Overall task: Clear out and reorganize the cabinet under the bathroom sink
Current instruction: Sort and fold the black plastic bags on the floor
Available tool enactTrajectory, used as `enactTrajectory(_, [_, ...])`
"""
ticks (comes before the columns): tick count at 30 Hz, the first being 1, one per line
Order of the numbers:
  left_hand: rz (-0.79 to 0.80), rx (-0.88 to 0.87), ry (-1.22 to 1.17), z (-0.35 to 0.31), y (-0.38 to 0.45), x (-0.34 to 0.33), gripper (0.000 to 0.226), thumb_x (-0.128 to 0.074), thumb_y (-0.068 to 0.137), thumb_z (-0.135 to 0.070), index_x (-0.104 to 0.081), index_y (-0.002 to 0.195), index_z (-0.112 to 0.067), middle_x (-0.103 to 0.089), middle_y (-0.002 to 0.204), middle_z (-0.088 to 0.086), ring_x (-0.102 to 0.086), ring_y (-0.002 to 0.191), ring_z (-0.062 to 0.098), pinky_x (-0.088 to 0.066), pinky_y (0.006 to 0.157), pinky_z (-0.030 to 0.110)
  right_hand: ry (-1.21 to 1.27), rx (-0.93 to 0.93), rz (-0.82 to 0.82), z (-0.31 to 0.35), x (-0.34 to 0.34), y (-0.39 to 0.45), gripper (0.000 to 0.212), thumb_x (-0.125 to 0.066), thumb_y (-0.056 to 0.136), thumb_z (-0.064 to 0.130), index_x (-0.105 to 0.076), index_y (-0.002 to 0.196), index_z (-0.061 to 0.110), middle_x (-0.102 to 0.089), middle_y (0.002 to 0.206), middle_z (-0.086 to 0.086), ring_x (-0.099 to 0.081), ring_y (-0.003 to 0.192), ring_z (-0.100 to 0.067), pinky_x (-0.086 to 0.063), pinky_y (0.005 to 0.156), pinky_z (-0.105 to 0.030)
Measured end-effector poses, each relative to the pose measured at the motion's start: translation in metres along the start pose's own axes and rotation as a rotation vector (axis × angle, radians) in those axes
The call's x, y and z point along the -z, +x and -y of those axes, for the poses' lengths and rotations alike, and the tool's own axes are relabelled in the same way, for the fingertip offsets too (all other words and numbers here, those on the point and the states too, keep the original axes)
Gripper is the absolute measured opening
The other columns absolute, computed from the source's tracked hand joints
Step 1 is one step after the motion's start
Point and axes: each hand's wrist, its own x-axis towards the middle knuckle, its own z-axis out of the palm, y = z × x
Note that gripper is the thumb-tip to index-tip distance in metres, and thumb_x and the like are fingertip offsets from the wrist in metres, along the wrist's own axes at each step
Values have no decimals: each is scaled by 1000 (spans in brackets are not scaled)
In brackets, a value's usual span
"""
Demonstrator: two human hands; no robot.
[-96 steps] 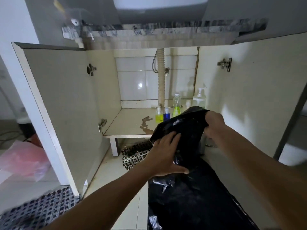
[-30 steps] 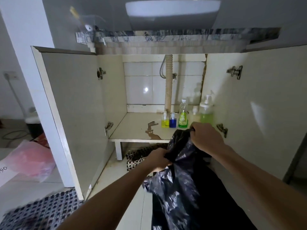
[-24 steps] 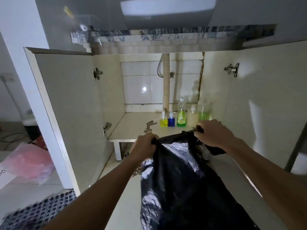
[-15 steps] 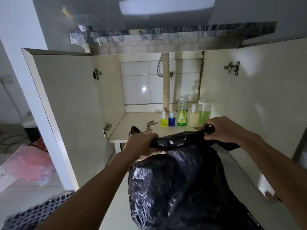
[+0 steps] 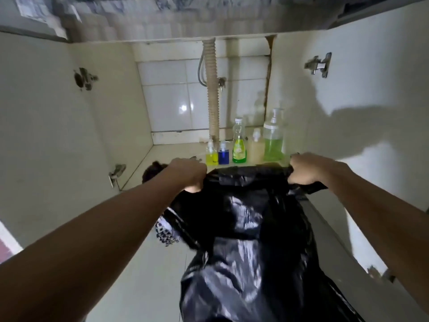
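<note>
Left hand [image 5: 189, 174] and right hand [image 5: 306, 169] each clamped on the rim of the black trash bag [image 5: 246, 228], stretched taut before the open cabinet. Shelf [image 5: 176, 151] mostly bare; five bottles [image 5: 239, 145] lined at back right (likely reorganized). Bag not yet placed or removed.

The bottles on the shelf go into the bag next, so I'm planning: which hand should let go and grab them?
Probably the right hand: it grips the black bag just in front of the bottles; the left hand sits farther left.
</note>
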Motion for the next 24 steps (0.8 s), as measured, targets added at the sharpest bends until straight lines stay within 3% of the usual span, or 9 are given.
enactTrajectory(5, [-349, 114, 113, 9, 11, 27, 25, -51, 90, -10, -62, 112, -12, -63, 104, 10, -64, 96, 33, -40, 66, 35, 73, -30, -608, -1, 1, 15, 23, -53, 87, 17, -59, 105, 4, -62, 100, -20, -61, 94, -39, -39, 68, -33])
enactTrajectory(8, [-465, 194, 100, 22, -1, 48, 21, -51, 90, -9, -62, 107, -10, -62, 96, 11, -64, 91, 35, -36, 67, 36, 167, 21, -813, -3, 13, 6, 19, -53, 85, 10, -53, 103, 4, -61, 98, -20, -60, 92, -42, -45, 69, -41])
enactTrajectory(10, [-527, 209, 99, 22, -16, 56, 18, -51, 90, -10, -61, 104, -10, -58, 88, 10, -64, 88, 34, -34, 69, 35, 187, 35, -862, -9, 16, -4, 22, -53, 84, 9, -53, 105, 5, -60, 99, -19, -59, 93, -42, -46, 70, -43])
enactTrajectory(12, [-500, 174, 106, 14, -38, 53, 17, -51, 89, -14, -61, 103, -12, -56, 83, 8, -61, 82, 32, -34, 68, 35, 113, 19, -734, -21, 12, -14, 19, -54, 84, 12, -55, 102, 7, -58, 92, -16, -60, 88, -39, -44, 68, -39])
enactTrajectory(14, [-377, 104, 90, -6, -63, 32, 18, -52, 90, -20, -61, 105, -16, -53, 77, 3, -59, 78, 26, -37, 67, 33, -37, 0, -393, -32, 0, -29, 15, -56, 83, 16, -58, 95, 7, -55, 80, -10, -58, 81, -32, -45, 68, -33])
enactTrajectory(16, [-173, 24, 3, -32, -81, -1, 11, -53, 90, -21, -58, 100, -21, -51, 74, -1, -60, 80, 22, -43, 68, 31, -184, 24, -62, -39, -25, -44, 12, -57, 81, 21, -58, 86, 10, -53, 71, -3, -59, 77, -28, -52, 74, -33])
enactTrajectory(18, [54, -27, -116, -57, -89, -38, 9, -54, 88, -20, -56, 97, -20, -61, 91, 4, -62, 91, 26, -48, 74, 33, -241, 29, 113, -42, -60, -56, 6, -57, 82, 18, -52, 78, 18, -50, 68, -1, -58, 74, -24, -52, 73, -30])
enactTrajectory(21, [280, -32, -274, -87, -90, -93, 29, -56, 84, -18, -59, 111, -8, -62, 114, 16, -62, 104, 33, -50, 80, 37, -228, -28, 223, -49, -119, -69, 14, -48, 83, 5, -49, 75, 16, -46, 68, 0, -48, 61, -18, -42, 64, -30])
enactTrajectory(24, [360, -57, -335, -115, -100, -141, 38, -57, 84, -17, -51, 120, -8, -57, 122, 17, -59, 110, 36, -49, 85, 41, -234, -47, 140, -57, -175, -74, 14, -48, 87, 6, -51, 78, 16, -49, 74, -2, -54, 71, -25, -42, 64, -33])
